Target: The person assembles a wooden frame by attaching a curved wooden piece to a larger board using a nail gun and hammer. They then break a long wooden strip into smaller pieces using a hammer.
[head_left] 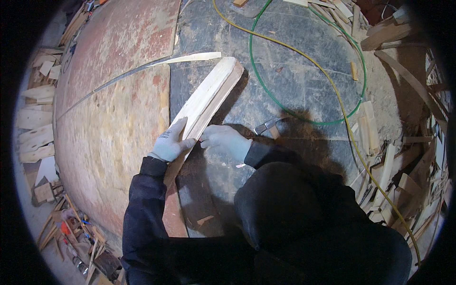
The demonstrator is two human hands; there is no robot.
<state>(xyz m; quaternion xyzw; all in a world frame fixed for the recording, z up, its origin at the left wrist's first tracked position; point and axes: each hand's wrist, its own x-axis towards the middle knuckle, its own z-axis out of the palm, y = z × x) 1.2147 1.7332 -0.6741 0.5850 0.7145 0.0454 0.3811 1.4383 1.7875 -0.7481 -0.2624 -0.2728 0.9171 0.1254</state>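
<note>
A long pale wooden board (204,97) with a rounded far end slants from near my left sleeve toward the far middle. A lengthwise line along its side makes it look layered. My left hand (171,143), in a light grey glove, grips the board's near part, with the thumb on its right edge. Close to that thumb is my gloved right hand (227,142), fingers curled together at the board's right side. Whatever its fingertips hold, if anything, is too small to make out. To the right of this hand lies a hammer (267,127), partly in shadow.
A thin wood strip (194,58) lies beyond the board. A green hose (252,57) loops at the far right, crossed by a yellow hose (327,78). Wood offcuts (38,128) line the left side, and more scrap wood (408,190) is heaped on the right.
</note>
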